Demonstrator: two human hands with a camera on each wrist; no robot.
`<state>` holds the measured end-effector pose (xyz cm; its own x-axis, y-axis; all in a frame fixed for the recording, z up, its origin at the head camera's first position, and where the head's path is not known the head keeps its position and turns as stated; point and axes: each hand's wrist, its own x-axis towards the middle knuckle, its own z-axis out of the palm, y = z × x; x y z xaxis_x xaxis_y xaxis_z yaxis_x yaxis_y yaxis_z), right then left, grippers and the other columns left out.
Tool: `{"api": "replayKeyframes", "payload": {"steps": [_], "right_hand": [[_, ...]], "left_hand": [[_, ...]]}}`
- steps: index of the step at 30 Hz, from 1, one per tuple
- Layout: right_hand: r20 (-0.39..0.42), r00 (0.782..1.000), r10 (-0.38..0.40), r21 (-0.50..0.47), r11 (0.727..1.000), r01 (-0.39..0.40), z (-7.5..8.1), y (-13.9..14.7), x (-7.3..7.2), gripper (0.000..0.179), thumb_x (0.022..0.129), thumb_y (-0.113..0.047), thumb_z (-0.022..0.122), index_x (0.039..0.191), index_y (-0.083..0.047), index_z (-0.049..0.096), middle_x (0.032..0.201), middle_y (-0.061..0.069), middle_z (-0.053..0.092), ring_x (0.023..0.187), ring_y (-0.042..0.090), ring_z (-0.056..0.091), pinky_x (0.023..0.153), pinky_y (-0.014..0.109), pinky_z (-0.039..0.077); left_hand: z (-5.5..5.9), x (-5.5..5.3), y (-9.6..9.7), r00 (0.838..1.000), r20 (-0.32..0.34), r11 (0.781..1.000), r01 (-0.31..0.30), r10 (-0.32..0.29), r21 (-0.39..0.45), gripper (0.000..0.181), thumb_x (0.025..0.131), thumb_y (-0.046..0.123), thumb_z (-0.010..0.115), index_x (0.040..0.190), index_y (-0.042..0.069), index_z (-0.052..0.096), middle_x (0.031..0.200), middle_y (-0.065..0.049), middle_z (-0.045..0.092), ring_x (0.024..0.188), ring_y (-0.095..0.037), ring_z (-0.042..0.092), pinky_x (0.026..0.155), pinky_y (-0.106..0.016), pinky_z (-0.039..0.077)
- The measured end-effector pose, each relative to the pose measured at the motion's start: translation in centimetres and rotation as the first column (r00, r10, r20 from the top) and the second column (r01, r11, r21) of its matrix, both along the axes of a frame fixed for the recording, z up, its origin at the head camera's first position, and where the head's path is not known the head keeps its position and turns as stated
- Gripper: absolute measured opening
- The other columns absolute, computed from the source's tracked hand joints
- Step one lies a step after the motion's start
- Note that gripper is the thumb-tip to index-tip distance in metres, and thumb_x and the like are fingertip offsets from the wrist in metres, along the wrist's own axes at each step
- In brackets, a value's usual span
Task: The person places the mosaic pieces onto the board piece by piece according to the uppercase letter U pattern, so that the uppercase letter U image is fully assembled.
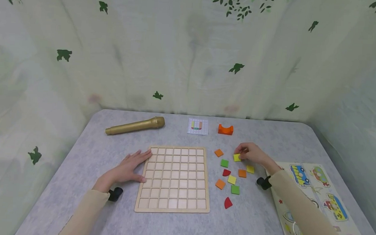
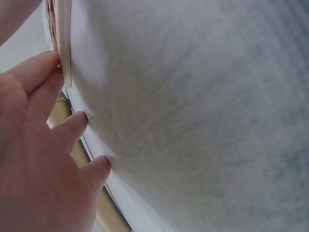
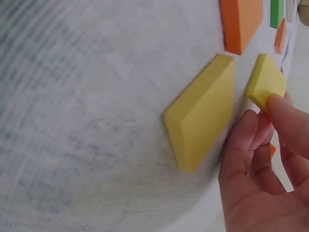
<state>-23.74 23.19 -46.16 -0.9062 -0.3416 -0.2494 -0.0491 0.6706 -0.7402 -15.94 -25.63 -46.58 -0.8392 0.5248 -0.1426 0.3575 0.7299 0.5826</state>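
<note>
My left hand (image 1: 128,169) lies spread at the left edge of a wooden grid board (image 1: 172,212), its fingertips and thumb touching the frame. In the left wrist view the fingers (image 2: 72,128) are stretched out beside the board's rim (image 2: 63,43). Right of the board, my right hand (image 1: 252,152) pinches a yellow square tile (image 3: 268,79) between thumb and fingers. A second yellow tile (image 3: 205,113) lies on the table just below that hand. Around it are an orange tile (image 1: 242,173), a green tile (image 1: 224,163) and a red quarter-circle piece (image 1: 226,172).
A gold microphone (image 1: 134,125) lies at the back left. Behind the board are a small pattern card (image 1: 198,131) and an orange curved block (image 1: 225,130). A picture puzzle board (image 1: 314,193) sits under the right forearm. Another red piece (image 1: 228,203) lies nearer the front.
</note>
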Motion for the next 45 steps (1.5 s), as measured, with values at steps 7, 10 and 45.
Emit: {"api": "replayKeyframes", "payload": {"steps": [7,10,45], "right_hand": [[0.04,0.999,-0.008,-0.09,0.996,0.011,0.8,-0.3,0.2,0.014,0.09,0.001,0.055,0.101,0.002,0.063,0.089,0.009,0.058,0.079,0.024,0.054,0.073,0.031,0.047],[0.063,0.998,0.002,-0.127,0.992,0.006,1.1,-1.1,0.2,0.015,0.091,-0.003,0.056,0.103,0.002,0.063,0.092,0.009,0.059,0.081,0.024,0.056,0.075,0.032,0.049],[0.162,0.955,0.247,-0.384,0.908,-0.17,1.4,-20.3,0.1,0.011,0.092,0.004,0.055,0.098,0.003,0.064,0.08,0.008,0.059,0.066,0.019,0.056,0.062,0.027,0.051]], "left_hand": [[-0.3,-0.1,-0.1,1.0,-0.002,1.0,0.003,-0.003,0.002,0.099,0.077,0.046,0.075,0.151,0.003,0.026,0.156,-0.017,0.019,0.141,-0.045,0.007,0.106,-0.066,0.001],[-0.3,0.0,-0.1,1.0,0.003,1.0,-0.002,0.002,-0.001,0.099,0.077,0.046,0.075,0.151,0.004,0.025,0.157,-0.016,0.018,0.141,-0.044,0.006,0.107,-0.065,0.0],[0.1,-0.1,0.3,0.999,0.04,1.0,-0.012,0.012,-0.015,0.098,0.078,0.044,0.075,0.151,0.003,0.025,0.157,-0.016,0.016,0.141,-0.045,0.004,0.106,-0.066,-0.001]]}}
